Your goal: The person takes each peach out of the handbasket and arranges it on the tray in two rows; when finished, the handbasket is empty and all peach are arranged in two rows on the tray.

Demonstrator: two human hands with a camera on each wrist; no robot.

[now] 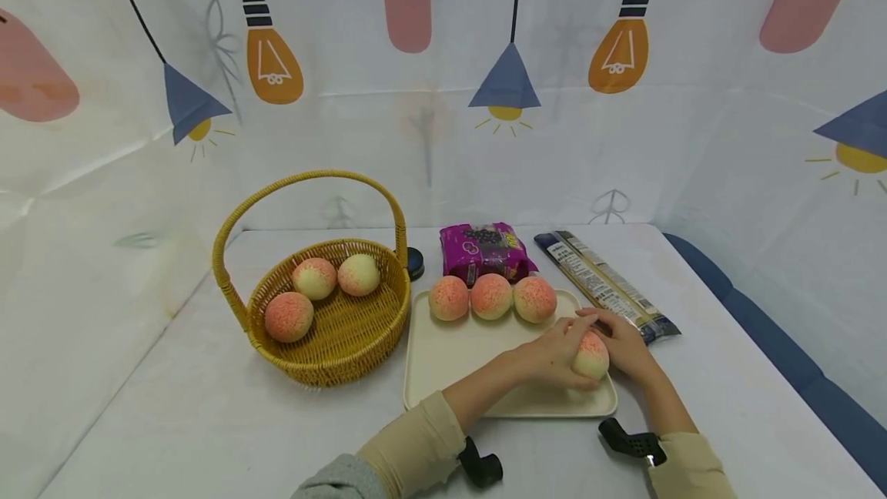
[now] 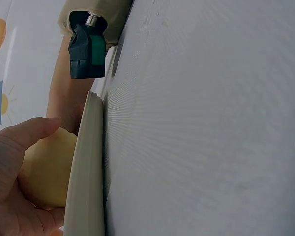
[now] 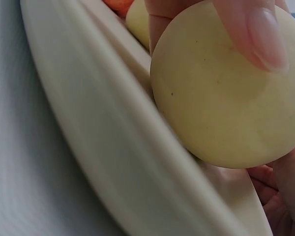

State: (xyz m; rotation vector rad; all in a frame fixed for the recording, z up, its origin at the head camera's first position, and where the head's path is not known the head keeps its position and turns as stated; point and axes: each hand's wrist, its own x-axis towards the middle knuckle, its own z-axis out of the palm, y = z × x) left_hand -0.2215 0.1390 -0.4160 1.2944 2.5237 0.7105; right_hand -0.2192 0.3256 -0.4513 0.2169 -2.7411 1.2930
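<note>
Both hands enclose one peach at the near right corner of the cream tray. The left hand curls around the fruit's left side; the right hand curls around its right side, fingers over the top. The left wrist view shows a thumb and palm cupping the peach's pale yellow underside just inside the tray's raised rim. The right wrist view shows a fingertip pressing the pale surface, with the fruit at the rim's inner slope; whether it rests on the tray floor cannot be told.

Along the tray's far edge, three peaches sit in a row, each touching its neighbour. The tray's centre and near left area show bare surface. A purple snack packet lies just beyond the row. A long dark wrapped packet lies diagonally beside the tray's right edge, its near end just beside the right hand.

Left of the tray, nearly touching its left edge, stands a wicker basket with an upright arched handle, holding three peaches. The white bench extends open to the near left; its right edge runs well apart from the tray.
</note>
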